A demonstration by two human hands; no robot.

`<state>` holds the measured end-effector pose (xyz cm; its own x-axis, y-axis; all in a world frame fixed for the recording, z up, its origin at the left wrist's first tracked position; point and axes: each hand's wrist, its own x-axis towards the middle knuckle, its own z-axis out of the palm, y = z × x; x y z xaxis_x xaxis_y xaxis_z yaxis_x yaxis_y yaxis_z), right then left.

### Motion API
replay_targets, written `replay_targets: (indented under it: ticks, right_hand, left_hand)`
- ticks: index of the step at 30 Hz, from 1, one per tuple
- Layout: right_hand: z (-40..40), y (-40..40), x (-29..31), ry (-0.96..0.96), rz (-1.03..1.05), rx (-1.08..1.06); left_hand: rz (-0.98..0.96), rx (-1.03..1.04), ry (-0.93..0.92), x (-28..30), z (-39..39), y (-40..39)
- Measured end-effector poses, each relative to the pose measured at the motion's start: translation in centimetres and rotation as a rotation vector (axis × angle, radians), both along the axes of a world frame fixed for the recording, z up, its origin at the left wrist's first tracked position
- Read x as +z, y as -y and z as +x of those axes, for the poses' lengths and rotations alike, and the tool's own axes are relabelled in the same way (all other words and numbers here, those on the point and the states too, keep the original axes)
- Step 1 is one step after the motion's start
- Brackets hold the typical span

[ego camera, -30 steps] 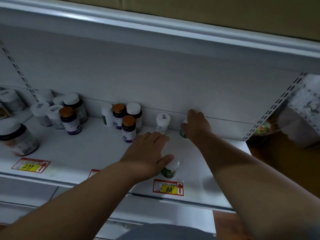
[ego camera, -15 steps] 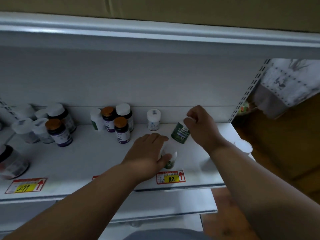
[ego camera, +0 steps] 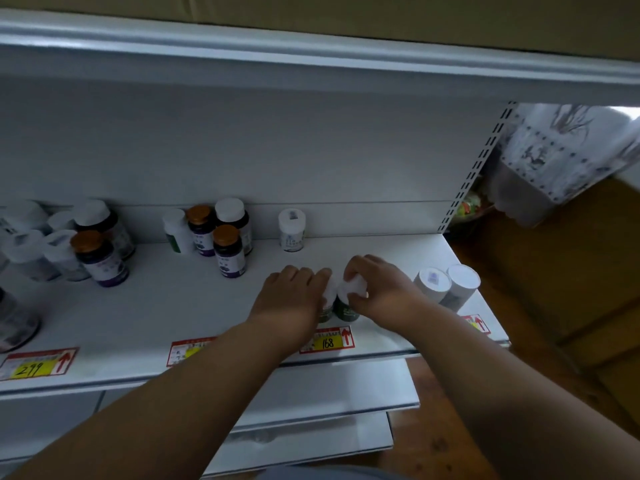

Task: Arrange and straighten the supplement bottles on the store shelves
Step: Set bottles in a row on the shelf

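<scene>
where the white metal shelf [ego camera: 138, 306] meets its front edge, two green white-capped bottles [ego camera: 346, 306] stand touching above the 168 price tag [ego camera: 327, 342]. the left hand [ego camera: 291, 299] curls its fingers on one, the right hand [ego camera: 381, 292] pinches the other's cap. brown wooden floor [ego camera: 554, 306] lies to the right.

Two green-labelled bottles with white caps stand upright and touching near the shelf's [ego camera: 180, 306] front edge: the left green bottle [ego camera: 326, 308] and the right green bottle [ego camera: 345, 305]. A small white bottle [ego camera: 291, 229] stands alone at the back wall, with a cluster of dark amber-capped and white-capped bottles [ego camera: 221, 233] to its left. Two white-capped bottles [ego camera: 446, 287] stand side by side at the right end.
</scene>
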<state>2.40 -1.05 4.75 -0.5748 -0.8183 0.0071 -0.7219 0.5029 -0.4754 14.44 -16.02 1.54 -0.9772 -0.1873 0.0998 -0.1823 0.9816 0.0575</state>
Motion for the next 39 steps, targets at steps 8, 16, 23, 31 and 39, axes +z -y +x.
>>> replay_targets:
  ticks: [8, 16, 23, 31, 39]
  right_hand:
    - [-1.1, 0.2, -1.0, 0.001, 0.012, 0.090]
    - [-4.1, 6.5, 1.7, -0.072, -0.142, 0.017]
    - [-5.4, 15.5, 1.2, -0.066, 0.182, 0.040]
    - [-5.0, 16.0, -0.3, -0.085, 0.039, -0.030]
    - [-1.8, 8.3, 4.1, 0.385, -0.477, -0.214]
  left_hand:
    - [-0.013, 0.023, 0.003, 0.0, 0.2, -0.4]
    - [0.044, 0.043, -0.112, 1.6, 0.6, -0.4]
    - [0.110, 0.168, -0.165, 2.4, 1.2, 1.5]
    - [0.255, 0.344, -0.186, 2.6, 2.3, 3.9]
    - [0.512, 0.343, -0.471, 3.9, 4.0, 3.5]
